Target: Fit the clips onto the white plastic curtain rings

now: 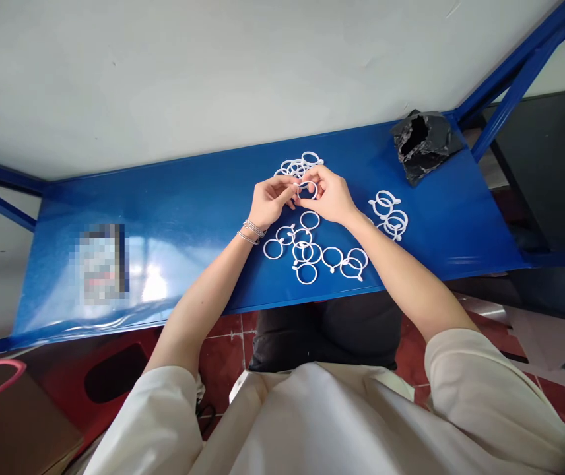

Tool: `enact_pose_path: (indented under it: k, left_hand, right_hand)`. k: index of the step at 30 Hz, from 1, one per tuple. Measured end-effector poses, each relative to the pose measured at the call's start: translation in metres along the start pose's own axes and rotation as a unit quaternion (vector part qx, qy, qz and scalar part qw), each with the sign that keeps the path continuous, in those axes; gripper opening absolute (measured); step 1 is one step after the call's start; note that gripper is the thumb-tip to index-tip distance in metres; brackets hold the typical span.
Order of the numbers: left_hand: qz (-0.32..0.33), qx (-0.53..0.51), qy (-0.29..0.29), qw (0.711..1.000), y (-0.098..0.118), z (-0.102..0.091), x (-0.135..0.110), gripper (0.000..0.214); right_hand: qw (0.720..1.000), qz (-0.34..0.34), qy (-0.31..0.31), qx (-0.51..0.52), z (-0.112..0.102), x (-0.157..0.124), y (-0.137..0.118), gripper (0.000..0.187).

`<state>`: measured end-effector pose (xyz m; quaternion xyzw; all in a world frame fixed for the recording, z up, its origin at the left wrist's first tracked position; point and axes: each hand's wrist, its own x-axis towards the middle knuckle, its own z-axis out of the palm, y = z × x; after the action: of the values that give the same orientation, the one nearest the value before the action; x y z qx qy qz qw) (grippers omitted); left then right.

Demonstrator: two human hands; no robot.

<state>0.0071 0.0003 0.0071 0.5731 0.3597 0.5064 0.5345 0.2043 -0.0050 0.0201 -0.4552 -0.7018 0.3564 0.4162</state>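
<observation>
Between my two hands is a white ring with a small tab, held just above the blue table. My left hand pinches the ring's left side near the tab, thumb and fingers together. On the other side, my right hand curls its thumb and fingers around the ring. A cluster of similar white rings lies right behind my hands, partly hidden by them. Several more loose rings overlap on the table in front of my hands. Another small pile of rings rests beside my right forearm.
The blue table runs along a pale wall. At its back right corner sits a crumpled black plastic bag with a torn opening. A blurred-out item lies at the left. Blue metal braces flank both ends.
</observation>
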Motion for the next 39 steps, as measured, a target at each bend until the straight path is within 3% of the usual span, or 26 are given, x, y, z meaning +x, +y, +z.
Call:
enact_pose_path:
  k: [7,13,28,33,39]
  left_hand:
    - [0.015,0.010,0.008,1.000,-0.004,-0.002,0.001,0.038]
    - [0.036,0.035,0.019,0.999,-0.011,-0.003,0.003,0.032]
    - [0.038,0.051,0.025,0.998,-0.009,0.001,0.002,0.012]
    - [0.036,0.060,0.049,0.996,-0.007,-0.003,0.003,0.017]
    - [0.012,0.024,-0.005,1.000,-0.002,-0.005,0.003,0.026]
  right_hand:
    - [0.999,-0.011,-0.022,0.033,0.000,0.000,0.003,0.044]
    - [0.999,-0.011,-0.017,0.049,0.000,0.001,0.007,0.030]
    - [0.996,-0.006,-0.053,0.067,0.005,-0.002,0.000,0.031]
    - [0.998,-0.006,-0.037,0.049,0.010,-0.007,-0.011,0.027]
    - [1.000,0.002,0.006,0.017,0.004,-0.005,-0.011,0.033]
